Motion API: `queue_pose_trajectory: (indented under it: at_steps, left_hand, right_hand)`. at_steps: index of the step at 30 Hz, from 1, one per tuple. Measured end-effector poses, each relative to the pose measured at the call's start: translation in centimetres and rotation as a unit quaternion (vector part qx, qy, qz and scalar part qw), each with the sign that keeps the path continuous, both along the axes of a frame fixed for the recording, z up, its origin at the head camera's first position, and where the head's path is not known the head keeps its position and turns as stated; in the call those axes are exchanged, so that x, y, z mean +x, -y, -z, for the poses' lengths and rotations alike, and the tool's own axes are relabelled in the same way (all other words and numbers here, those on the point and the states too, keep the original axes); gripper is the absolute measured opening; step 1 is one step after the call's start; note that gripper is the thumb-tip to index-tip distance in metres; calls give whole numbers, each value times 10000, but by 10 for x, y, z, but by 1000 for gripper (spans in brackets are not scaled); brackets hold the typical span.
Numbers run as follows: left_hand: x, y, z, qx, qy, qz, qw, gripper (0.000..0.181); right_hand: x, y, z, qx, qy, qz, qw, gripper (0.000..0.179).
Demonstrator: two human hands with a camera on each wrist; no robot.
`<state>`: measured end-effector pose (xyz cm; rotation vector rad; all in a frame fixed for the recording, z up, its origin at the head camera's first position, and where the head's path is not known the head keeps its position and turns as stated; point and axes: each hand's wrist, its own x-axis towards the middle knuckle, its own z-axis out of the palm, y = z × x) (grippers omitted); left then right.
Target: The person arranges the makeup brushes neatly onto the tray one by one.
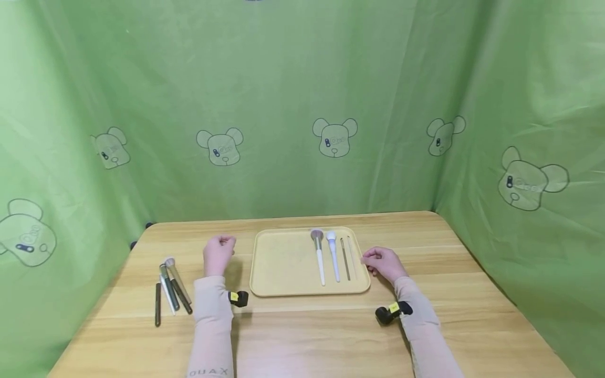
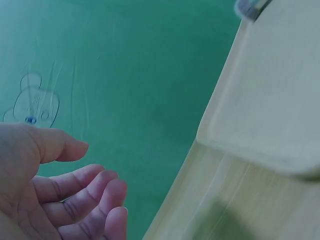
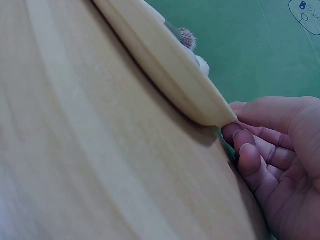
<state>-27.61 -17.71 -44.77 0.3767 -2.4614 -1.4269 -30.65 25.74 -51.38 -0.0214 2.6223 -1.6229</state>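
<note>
A yellow rectangular tray (image 1: 282,262) lies on the table, carrying a makeup brush with a grey-brown head (image 1: 319,254), a white makeup brush (image 1: 333,257), a thin dark brush (image 1: 345,260) and a thin pale stick-like tool (image 1: 352,257), side by side on its right half. My right hand (image 1: 385,262) pinches the tray's right rim, thumb above and fingertips beneath in the right wrist view. Left of the tray, my left hand (image 1: 219,254) is raised over the table, its fingers loosely curled and holding nothing, as the left wrist view (image 2: 75,190) shows.
Several more makeup brushes (image 1: 170,286) lie in a loose group on the wooden table (image 1: 307,336), left of my left forearm. Green curtains (image 1: 279,94) with bear prints surround the table at the back and both sides.
</note>
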Motion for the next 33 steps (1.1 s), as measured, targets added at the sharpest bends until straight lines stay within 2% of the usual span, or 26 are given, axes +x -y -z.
queue_pose_trajectory:
  at_steps: [4, 9, 14, 20, 25, 33]
  left_hand:
    - [2, 12, 1, -75, 35, -205, 9998, 34]
    - [8, 28, 2, 0, 169, -315, 9994, 36]
    - [17, 45, 3, -64, 246, -595, 9979, 36]
    - [29, 66, 6, 59, 443, -767, 9960, 36]
    - [37, 80, 12, -208, 661, -1001, 9926, 37]
    - [49, 96, 18, -273, 743, -1136, 9904, 36]
  right_hand:
    - [0, -1, 1, -66, 11, -9, 10000, 26]
    - [0, -1, 0, -61, 19, -16, 10000, 25]
    - [1, 0, -2, -58, 14, -3, 10000, 26]
    - [0, 0, -2, -43, -9, -2, 10000, 26]
    - [0, 0, -1, -9, -78, -58, 10000, 25]
    - [0, -1, 0, -56, -31, -53, 10000, 25]
